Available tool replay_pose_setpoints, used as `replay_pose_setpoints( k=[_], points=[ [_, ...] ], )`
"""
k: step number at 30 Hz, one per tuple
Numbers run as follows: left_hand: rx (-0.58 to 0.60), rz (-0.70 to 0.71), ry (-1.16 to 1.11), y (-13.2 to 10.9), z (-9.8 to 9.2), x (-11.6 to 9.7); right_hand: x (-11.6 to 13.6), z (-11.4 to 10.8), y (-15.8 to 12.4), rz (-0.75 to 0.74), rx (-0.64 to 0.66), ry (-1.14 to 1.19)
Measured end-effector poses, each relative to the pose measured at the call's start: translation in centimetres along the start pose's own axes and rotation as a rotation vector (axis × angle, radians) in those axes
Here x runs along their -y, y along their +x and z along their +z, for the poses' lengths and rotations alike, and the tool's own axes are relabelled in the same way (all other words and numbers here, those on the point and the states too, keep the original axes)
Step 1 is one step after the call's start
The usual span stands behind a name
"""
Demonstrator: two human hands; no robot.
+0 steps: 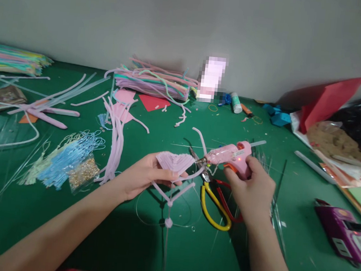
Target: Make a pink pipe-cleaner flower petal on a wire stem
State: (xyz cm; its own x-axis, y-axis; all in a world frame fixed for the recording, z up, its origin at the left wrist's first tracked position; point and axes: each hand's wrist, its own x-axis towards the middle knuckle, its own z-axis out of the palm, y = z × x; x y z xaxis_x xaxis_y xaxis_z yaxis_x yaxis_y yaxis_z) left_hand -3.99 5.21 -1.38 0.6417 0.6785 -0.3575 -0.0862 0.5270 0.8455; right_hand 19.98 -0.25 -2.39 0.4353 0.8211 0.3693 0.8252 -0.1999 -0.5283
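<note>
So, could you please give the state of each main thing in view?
Left hand: holding lilac piece
Right hand: gripping pink glue gun
Pink glue gun: orange light glowing, stick protruding
Scissors: lying down, blade opening unclear
Clear packet: filled with gold pieces
Tall red sheet: tilted upward

At 1 o'clock, a bright panel (212,76) is blurred; content unreadable. The left edge cuts off a stem bundle (9,59) at 10; the right edge cuts off a purple device (339,231) at 4. The left hand's (143,174) fingers are partly hidden behind the lilac fan (175,165). Gold bits in the packet (83,173) at 8 are too small to identify.
</note>
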Motion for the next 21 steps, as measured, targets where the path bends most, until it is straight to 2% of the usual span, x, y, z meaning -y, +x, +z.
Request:
replay_pose_setpoints(
  k=[21],
  points=[
    [-0.025, -0.039, 0.000, -0.02, -0.08, 0.03, 0.20, -0.14, -0.03, 0.027, -0.021, 0.008]
  ],
)
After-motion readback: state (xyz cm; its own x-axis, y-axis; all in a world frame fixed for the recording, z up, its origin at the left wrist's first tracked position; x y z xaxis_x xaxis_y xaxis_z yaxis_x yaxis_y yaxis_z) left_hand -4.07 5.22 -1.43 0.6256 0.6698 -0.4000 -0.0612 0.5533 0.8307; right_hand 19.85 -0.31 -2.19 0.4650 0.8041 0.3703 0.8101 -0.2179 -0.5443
